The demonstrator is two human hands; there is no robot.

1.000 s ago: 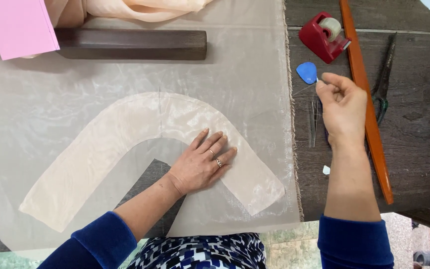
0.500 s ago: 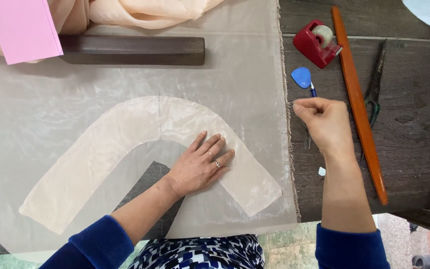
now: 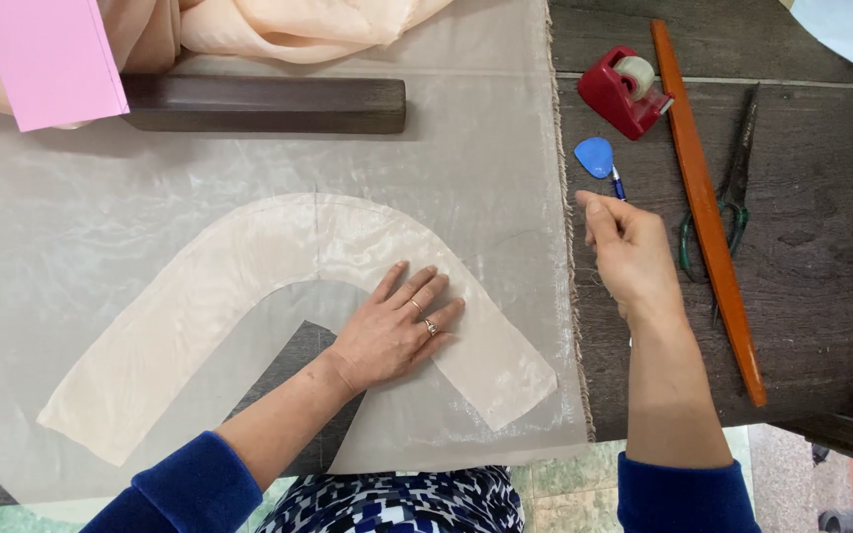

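My left hand (image 3: 397,331) lies flat and open on the curved cloth piece (image 3: 199,306), holding it on the thin gray cloth (image 3: 81,227). My right hand (image 3: 634,262) is curled; I cannot tell what it holds. No cutting shows yet.

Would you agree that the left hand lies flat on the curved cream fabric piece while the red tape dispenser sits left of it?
Not quite: in the head view the red tape dispenser sits to the right, on the dark wooden table. The left hand does lie flat on the curved cream fabric piece.
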